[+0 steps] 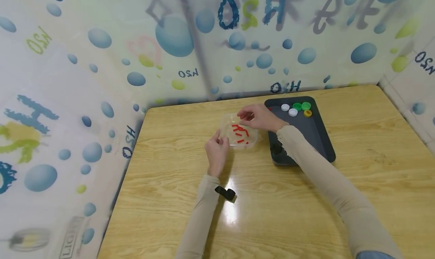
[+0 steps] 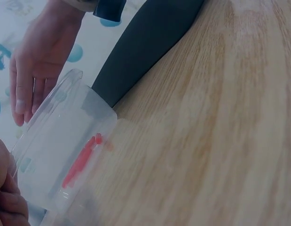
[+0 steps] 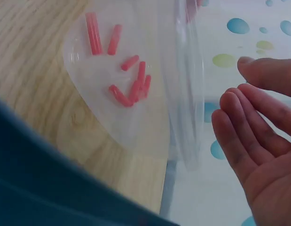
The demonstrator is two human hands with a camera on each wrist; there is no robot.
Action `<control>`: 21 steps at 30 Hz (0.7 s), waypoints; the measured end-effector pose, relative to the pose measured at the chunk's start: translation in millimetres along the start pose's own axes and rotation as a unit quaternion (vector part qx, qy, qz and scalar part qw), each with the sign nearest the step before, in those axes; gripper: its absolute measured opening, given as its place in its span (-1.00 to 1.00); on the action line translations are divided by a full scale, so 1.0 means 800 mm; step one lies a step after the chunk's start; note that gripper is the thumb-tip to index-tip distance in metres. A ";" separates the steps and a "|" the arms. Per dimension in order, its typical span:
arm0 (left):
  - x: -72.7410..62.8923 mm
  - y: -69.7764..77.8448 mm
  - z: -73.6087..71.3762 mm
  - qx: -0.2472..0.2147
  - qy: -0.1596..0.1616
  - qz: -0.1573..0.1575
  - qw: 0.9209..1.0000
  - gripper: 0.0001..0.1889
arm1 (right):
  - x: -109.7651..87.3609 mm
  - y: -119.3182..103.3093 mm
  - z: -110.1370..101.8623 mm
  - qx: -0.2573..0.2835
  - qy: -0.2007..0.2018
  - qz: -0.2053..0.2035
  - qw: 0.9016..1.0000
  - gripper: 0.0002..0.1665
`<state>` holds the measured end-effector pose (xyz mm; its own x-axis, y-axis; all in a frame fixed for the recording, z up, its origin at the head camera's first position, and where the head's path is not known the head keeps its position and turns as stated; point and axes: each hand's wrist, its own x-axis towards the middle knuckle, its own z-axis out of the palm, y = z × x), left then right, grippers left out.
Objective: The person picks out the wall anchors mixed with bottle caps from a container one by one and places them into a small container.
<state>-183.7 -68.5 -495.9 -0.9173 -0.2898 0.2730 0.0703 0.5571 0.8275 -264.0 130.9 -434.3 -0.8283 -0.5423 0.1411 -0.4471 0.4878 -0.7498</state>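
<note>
A clear plastic container (image 1: pixel 250 142) stands on the table, with several short red sticks (image 1: pixel 239 134) lying scattered on its bottom. My left hand (image 1: pixel 216 153) pinches its near left rim between thumb and fingers. Over the container's far right side hovers my right hand (image 1: pixel 261 118), fingers loosely bent and nothing visible between them. The right wrist view shows that hand (image 3: pixel 258 127) beside the container's rim, thumb and fingertips apart. In the left wrist view the curled left fingers (image 2: pixel 11 202) are at the rim, partly cut off by the frame.
Just right of the container lies a dark grey tray (image 1: pixel 314 138), partly under my right forearm. White caps (image 1: pixel 293 112), green caps (image 1: pixel 306 105) and a yellow cap (image 1: pixel 307 113) sit at its far end. A patterned wall (image 1: pixel 210 62) borders the wooden table (image 1: pixel 163 157).
</note>
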 end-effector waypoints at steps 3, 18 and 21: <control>0.000 0.001 0.000 -0.004 0.003 0.001 1.000 -0.53 | -0.004 0.002 -0.009 -0.015 0.022 0.006 1.000 -0.67; -0.002 0.000 -0.002 -0.018 -0.002 0.000 1.000 -0.53 | -0.043 0.047 -0.066 -0.046 0.104 0.071 0.991 -0.64; -0.003 -0.003 -0.004 -0.017 -0.005 -0.002 1.000 -0.53 | -0.051 0.065 -0.066 -0.050 0.098 0.070 0.991 -0.63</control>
<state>-180.2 -71.9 -496.8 -0.9216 -0.2841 0.2646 0.0798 0.5283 0.8453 -271.3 214.9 -444.6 -0.9297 -0.3262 0.1713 -0.3472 0.6199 -0.7037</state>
